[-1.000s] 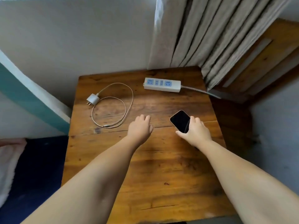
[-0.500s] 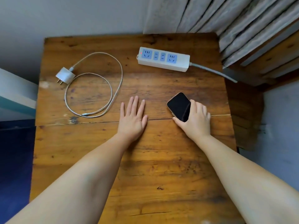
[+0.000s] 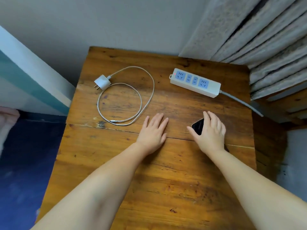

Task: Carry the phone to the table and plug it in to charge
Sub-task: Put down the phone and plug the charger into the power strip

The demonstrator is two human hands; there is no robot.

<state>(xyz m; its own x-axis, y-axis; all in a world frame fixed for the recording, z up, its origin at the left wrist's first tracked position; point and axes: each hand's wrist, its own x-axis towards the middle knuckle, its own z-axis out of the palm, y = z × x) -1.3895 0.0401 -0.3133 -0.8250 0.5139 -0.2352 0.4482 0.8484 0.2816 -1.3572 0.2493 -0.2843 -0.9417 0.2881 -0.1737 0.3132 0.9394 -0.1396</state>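
A black phone lies low on the wooden table, right of centre. My right hand covers most of it, fingers over its top and thumb at its near left edge. My left hand rests flat on the wood just left of it, fingers together, holding nothing. A white charger plug sits at the far left, its white cable coiled in a loop. The cable's free connector lies left of my left hand. A white power strip with blue sockets lies at the far right, a red light on.
The strip's grey cord runs off the table's right edge. Grey curtains hang over the far right corner. A wall stands behind the table. Dark blue bedding and a teal-and-white panel border the left side.
My right hand has shifted from gripping the phone's right edge to lying over it, hiding most of the screen. My left hand stays flat. The view has tilted and pulled back.
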